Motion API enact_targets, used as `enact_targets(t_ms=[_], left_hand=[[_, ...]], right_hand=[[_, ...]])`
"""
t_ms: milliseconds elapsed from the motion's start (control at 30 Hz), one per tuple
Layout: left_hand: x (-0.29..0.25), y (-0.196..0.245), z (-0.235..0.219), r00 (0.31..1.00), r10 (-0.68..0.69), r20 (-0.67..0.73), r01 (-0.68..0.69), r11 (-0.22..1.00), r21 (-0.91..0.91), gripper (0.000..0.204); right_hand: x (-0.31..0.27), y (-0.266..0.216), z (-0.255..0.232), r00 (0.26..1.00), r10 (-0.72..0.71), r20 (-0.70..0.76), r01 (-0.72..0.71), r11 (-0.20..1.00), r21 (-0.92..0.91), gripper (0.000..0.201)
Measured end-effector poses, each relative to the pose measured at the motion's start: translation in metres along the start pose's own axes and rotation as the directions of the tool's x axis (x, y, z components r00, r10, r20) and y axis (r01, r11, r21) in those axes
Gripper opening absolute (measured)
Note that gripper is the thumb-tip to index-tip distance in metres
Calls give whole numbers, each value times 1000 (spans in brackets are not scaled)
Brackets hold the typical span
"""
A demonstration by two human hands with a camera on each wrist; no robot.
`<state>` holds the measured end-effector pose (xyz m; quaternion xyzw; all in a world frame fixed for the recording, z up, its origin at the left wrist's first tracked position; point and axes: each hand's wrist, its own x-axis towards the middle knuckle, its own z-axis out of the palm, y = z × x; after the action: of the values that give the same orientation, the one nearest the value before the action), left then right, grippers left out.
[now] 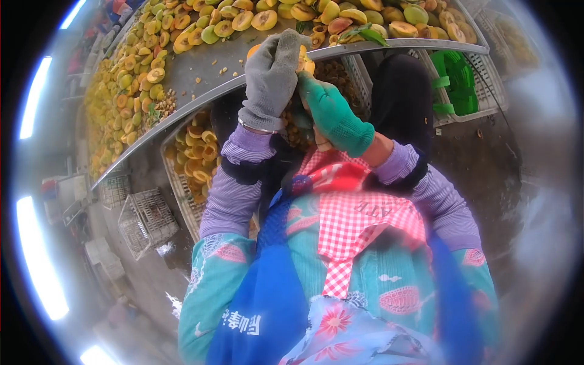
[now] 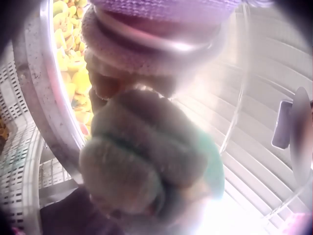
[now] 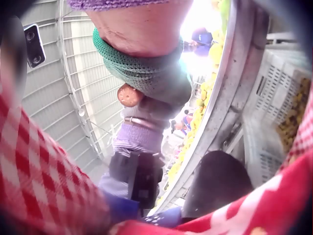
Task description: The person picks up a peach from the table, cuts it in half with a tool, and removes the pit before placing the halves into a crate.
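My left hand [image 1: 271, 79], in a grey glove, grips an orange-yellow apricot [image 1: 307, 64] at the metal table's near edge; the glove covers most of the fruit. Close against it is my right hand [image 1: 334, 115] in a green glove, its fingers curled round a tool with a wooden handle [image 3: 129, 96]. The handle's rounded end sticks out below the fist, while the working end is hidden between the hands. In the left wrist view, curled grey fingers [image 2: 122, 171] fill the middle, with green glove behind them.
Apricot halves [image 1: 128, 103] and whole apricots [image 1: 417, 14] lie heaped on the metal table [image 1: 204, 66], with loose pits [image 1: 164, 104]. Below its raised edge, a crate holds hollowed halves [image 1: 198, 152]. A white crate with green plastic [image 1: 456, 82] stands right, beyond a dark-clothed knee [image 1: 398, 91].
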<state>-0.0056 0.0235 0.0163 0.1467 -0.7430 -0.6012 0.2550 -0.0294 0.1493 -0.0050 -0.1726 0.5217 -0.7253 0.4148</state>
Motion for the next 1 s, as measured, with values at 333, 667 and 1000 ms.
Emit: enact_targets(t_ms=[333,667,1000], left_hand=[[14,7,-12,930,-102,353,191,955,-228,49],[3,-16,-6,978,34,204,61,894,-444,39],[-17,6,-42,994,13,113,55,817,-574,39]], right_hand=[[6,-3,-2,783,-39,621,-522,501,690,45],[-2,-16,-7,750,136,648,-598,559,574,41],[1,-20,31,642,124,757,-713,461,529,43]])
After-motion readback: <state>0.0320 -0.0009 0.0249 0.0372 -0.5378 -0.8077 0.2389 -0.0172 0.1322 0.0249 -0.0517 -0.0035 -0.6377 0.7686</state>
